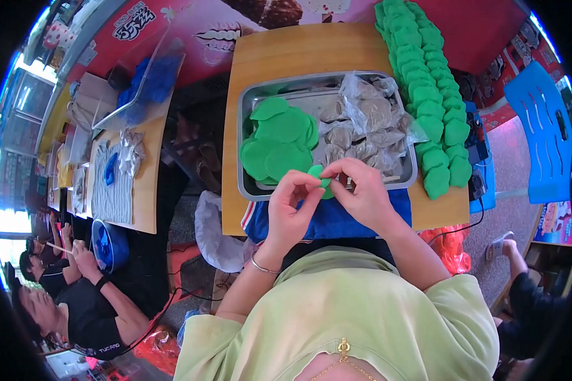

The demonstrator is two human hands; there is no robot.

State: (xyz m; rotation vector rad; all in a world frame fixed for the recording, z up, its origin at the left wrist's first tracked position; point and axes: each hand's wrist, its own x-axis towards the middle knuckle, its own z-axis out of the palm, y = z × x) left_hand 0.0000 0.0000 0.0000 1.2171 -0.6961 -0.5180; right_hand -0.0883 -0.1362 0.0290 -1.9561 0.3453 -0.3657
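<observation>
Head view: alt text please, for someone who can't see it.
Both bare hands, left hand and right hand, pinch one green dough piece together over a rectangular metal tray holding flat green dough discs and grey plastic-wrapped filling lumps. Folded green dumplings line the wooden table on the right.

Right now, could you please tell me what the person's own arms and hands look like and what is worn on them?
Both forearms are bare. The left hand has a thin silver bangle at the wrist; the right hand wears nothing visible. Short light green sleeves cover the upper arms.
</observation>
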